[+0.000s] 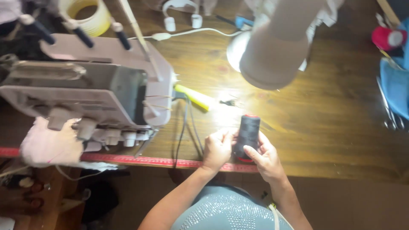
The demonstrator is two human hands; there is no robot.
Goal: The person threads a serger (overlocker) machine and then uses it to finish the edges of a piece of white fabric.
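Counted what was on the table: one dark spool (pixel 248 137), two hands (pixel 216 150) on it, one serger (pixel 91 87), one lamp (pixel 279 47), one yellow cone (pixel 85 15), one yellow tool (pixel 195 97), and one red tape (pixel 140 160) along the edge. Also two white caps (pixel 170 23) up top.

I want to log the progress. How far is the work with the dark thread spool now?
Done: nothing shows as finished; the sewing machine stands apart on the table. In hand: the right hand holds the upright spool, and the left hand picks at its side. Left: the spool is not on any machine pin.
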